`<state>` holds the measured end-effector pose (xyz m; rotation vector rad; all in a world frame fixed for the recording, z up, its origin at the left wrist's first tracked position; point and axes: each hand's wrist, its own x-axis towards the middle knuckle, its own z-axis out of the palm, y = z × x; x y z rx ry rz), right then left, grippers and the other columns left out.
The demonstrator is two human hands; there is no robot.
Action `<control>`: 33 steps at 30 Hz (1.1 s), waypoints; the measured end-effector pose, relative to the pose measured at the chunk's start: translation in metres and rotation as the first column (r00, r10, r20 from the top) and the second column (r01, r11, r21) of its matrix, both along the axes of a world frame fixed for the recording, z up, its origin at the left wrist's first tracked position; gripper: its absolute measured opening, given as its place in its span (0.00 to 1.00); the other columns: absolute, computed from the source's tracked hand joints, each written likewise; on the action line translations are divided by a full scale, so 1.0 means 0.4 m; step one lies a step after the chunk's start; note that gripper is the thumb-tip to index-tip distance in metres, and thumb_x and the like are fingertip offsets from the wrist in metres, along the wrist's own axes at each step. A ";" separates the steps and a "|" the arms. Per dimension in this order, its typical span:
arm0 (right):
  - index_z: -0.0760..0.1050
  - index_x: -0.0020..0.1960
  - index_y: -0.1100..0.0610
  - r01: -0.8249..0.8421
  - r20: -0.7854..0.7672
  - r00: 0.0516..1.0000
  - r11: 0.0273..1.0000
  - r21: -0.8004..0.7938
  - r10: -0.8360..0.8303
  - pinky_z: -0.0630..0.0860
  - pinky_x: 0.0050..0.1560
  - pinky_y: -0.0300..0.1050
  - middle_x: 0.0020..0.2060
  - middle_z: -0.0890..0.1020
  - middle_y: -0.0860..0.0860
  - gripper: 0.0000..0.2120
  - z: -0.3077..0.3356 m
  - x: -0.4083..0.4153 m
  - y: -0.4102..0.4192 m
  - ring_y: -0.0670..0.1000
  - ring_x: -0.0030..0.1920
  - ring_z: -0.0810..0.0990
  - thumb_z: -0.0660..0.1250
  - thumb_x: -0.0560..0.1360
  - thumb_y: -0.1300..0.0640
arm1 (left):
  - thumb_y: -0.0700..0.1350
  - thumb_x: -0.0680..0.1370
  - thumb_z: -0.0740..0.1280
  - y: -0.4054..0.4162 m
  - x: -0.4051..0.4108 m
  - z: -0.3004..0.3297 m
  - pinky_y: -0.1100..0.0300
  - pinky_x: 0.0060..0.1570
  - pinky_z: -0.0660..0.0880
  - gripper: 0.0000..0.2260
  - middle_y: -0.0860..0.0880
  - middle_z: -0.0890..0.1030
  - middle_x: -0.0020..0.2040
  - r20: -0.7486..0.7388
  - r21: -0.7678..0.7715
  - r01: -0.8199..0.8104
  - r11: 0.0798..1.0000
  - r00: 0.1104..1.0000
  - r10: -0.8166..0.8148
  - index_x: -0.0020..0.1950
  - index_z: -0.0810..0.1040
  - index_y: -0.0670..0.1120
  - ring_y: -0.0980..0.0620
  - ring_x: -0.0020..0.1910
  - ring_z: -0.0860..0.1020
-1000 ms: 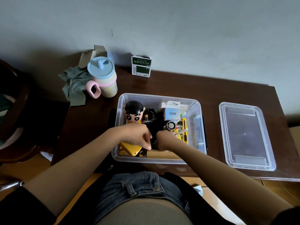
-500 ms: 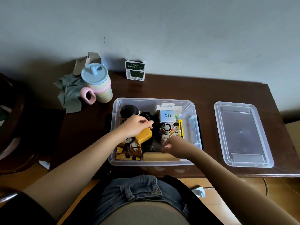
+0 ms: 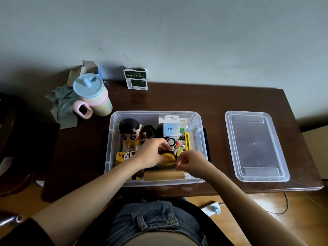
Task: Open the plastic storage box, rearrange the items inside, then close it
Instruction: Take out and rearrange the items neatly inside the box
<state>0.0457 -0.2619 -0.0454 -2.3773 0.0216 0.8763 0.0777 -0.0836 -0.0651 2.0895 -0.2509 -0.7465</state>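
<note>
Left hand (image 3: 152, 153) grips the yellow tape measure (image 3: 167, 158); right hand (image 3: 190, 161) pinches its edge. Seat it flat inside the storage box (image 3: 201, 148), clear of neighbours.

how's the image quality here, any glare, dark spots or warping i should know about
Head view: dim, soft light from the right; the left edge falls into deep shadow beside the cup. Faint sheen on the table and a small glint on the clear lid. Wide-angle warping bows the table edges and stretches the forearms. The yellow item between the left hand and right hand is slightly soft.
</note>
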 end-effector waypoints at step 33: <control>0.77 0.51 0.68 -0.159 -0.274 0.956 0.969 -0.188 0.104 0.63 0.35 0.43 0.42 0.78 0.64 0.11 -0.082 0.034 0.014 0.61 0.42 0.75 0.59 0.75 0.65 | 0.36 0.74 0.68 -0.045 -0.029 -0.066 0.55 0.54 0.77 0.14 0.48 0.82 0.56 -0.081 0.406 0.123 0.906 0.992 -0.099 0.58 0.81 0.46 0.48 0.55 0.78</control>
